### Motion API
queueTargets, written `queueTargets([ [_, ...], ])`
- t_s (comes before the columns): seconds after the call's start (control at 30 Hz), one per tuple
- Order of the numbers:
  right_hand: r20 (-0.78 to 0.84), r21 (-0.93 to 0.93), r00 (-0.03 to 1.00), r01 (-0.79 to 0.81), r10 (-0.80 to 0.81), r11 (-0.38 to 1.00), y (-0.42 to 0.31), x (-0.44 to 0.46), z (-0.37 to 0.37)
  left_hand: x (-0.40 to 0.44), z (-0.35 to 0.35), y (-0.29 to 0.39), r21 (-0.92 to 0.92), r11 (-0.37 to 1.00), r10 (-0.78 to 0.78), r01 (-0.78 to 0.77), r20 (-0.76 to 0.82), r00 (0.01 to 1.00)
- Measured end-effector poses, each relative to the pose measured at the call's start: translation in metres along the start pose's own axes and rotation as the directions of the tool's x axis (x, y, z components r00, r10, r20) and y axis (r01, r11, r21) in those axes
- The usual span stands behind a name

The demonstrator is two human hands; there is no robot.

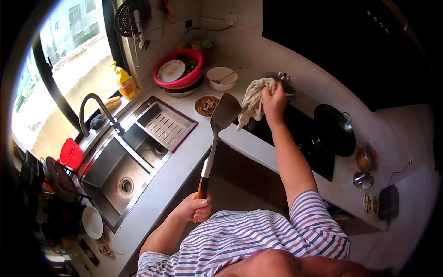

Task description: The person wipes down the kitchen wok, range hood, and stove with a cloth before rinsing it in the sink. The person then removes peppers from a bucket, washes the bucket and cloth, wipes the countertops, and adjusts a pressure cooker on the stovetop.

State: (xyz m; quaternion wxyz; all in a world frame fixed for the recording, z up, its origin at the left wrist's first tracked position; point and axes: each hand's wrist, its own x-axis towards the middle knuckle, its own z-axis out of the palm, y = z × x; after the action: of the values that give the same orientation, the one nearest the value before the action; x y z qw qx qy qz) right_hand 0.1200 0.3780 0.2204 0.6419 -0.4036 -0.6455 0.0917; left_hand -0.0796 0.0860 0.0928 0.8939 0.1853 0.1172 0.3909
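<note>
My left hand (193, 207) is closed around the wooden handle of a wok spatula (225, 112), whose dark metal blade points up and away from me. In my right hand (274, 102) a crumpled pale cloth (255, 99) is gripped, hanging down over the near side of the stove (318, 157). Partly behind that hand stands a dark pot (288, 87) with a shiny knob. A bowl of brownish food (206, 106) sits on the counter just beyond the spatula blade. To the right, a black wok (334, 130) rests on the stove.
On the left is a steel sink (104, 173) with a dark faucet (92, 104) and a slotted drain tray (166, 121). A pink basin (177, 57) holding a plate and a white bowl with a spoon (223, 79) stand in the corner. Jars (363, 180) line the right counter.
</note>
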Motion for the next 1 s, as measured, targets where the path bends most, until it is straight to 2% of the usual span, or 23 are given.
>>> queueTargets([
  [0.07,0.082,0.215,0.995,-0.068,0.051,0.974,-0.006,-0.007,-0.041,0.02,0.004,0.0,-0.011,0.999,-0.032,0.033,0.075,0.997],
  [0.1,0.164,0.24,0.983,-0.116,0.078,0.964,0.0,-0.019,-0.051,0.034,0.007,0.003,-0.021,0.997,-0.067,0.07,0.105,0.992],
  [0.13,0.316,0.182,0.944,-0.16,0.097,0.97,-0.006,-0.034,-0.065,0.048,0.011,0.004,-0.026,0.993,-0.108,0.112,0.136,0.985],
  [0.17,0.411,0.119,0.911,-0.083,0.027,0.989,-0.004,-0.05,-0.07,0.063,0.016,0.004,-0.016,0.986,-0.161,0.165,0.141,0.977],
  [0.2,0.365,0.023,0.929,0.053,-0.058,0.998,-0.015,-0.062,-0.077,0.077,0.025,0.003,0.005,0.981,-0.19,0.191,0.157,0.969],
  [0.27,0.152,-0.149,0.97,0.214,-0.191,0.965,0.006,-0.054,-0.1,0.1,0.045,0.0,0.17,0.96,-0.232,0.222,0.047,0.971],
  [0.33,0.006,-0.163,0.994,-0.103,0.106,0.981,0.022,-0.027,-0.14,0.121,0.056,-0.001,0.373,0.915,-0.167,0.153,0.006,0.986],
  [0.37,-0.102,-0.023,0.99,-0.098,0.095,0.995,0.029,-0.012,-0.162,0.132,0.065,0.0,0.544,0.835,-0.065,0.086,-0.057,0.996],
  [0.4,-0.134,0.088,0.989,-0.049,0.061,0.995,0.032,0.001,-0.189,0.145,0.076,0.003,0.695,0.719,0.053,0.03,-0.098,0.994],
  [0.43,-0.129,0.365,0.979,-0.1,0.156,0.926,0.029,0.008,-0.212,0.162,0.083,0.008,0.755,0.655,0.097,0.014,-0.103,0.99],
  [0.47,-0.164,0.468,0.963,-0.117,0.216,0.876,0.024,0.009,-0.233,0.177,0.096,0.011,0.84,0.543,0.143,0.005,-0.099,0.985],
  [0.53,-0.176,0.486,0.947,-0.153,0.268,0.861,0.002,0.004,-0.266,0.214,0.11,0.006,0.917,0.391,0.252,-0.08,-0.022,0.968],
  [0.6,-0.043,0.342,0.987,-0.131,0.155,0.93,-0.006,-0.016,-0.286,0.247,0.14,0.006,0.972,0.233,0.249,0.027,-0.087,0.965],
  [0.63,-0.027,0.353,0.996,-0.066,0.081,0.933,-0.013,-0.031,-0.281,0.27,0.138,0.001,0.974,0.221,0.258,-0.044,-0.015,0.966],
  [0.67,0.159,0.208,0.986,-0.077,0.044,0.975,-0.008,-0.044,-0.284,0.291,0.14,-0.007,0.987,0.15,0.281,-0.053,0.009,0.96],
  [0.7,0.197,0.025,0.973,0.121,-0.124,0.992,0.011,-0.058,-0.279,0.312,0.135,-0.016,0.997,0.051,0.309,-0.053,0.035,0.95],
  [0.73,0.262,-0.283,0.842,0.534,-0.472,0.796,0.019,-0.064,-0.276,0.334,0.133,-0.028,0.996,-0.056,0.298,-0.076,0.089,0.951],
  [0.77,0.296,-0.413,0.875,0.479,-0.383,0.775,0.004,-0.067,-0.275,0.347,0.132,-0.037,0.961,-0.219,0.277,-0.169,0.228,0.934],
  [0.8,0.253,-0.508,0.881,0.473,-0.401,0.72,0.012,-0.065,-0.287,0.36,0.131,-0.046,0.893,-0.363,0.238,-0.264,0.363,0.901],
  [0.87,0.208,-0.539,0.923,0.384,-0.323,0.75,0.027,-0.055,-0.32,0.375,0.154,-0.068,0.919,-0.264,0.315,-0.293,0.369,0.874],
  [0.93,0.016,-0.633,0.949,0.254,-0.315,0.732,0.032,-0.043,-0.361,0.391,0.169,-0.079,0.891,-0.387,0.248,-0.239,0.35,0.903],
  [0.97,-0.093,-0.578,0.946,0.202,-0.31,0.791,0.047,-0.04,-0.381,0.402,0.17,-0.084,0.942,-0.303,0.244,-0.141,0.22,0.944],
  [1.0,-0.245,-0.523,0.912,0.163,-0.33,0.837,0.048,-0.038,-0.396,0.399,0.185,-0.089,0.964,-0.243,0.227,-0.108,0.165,0.96],
])
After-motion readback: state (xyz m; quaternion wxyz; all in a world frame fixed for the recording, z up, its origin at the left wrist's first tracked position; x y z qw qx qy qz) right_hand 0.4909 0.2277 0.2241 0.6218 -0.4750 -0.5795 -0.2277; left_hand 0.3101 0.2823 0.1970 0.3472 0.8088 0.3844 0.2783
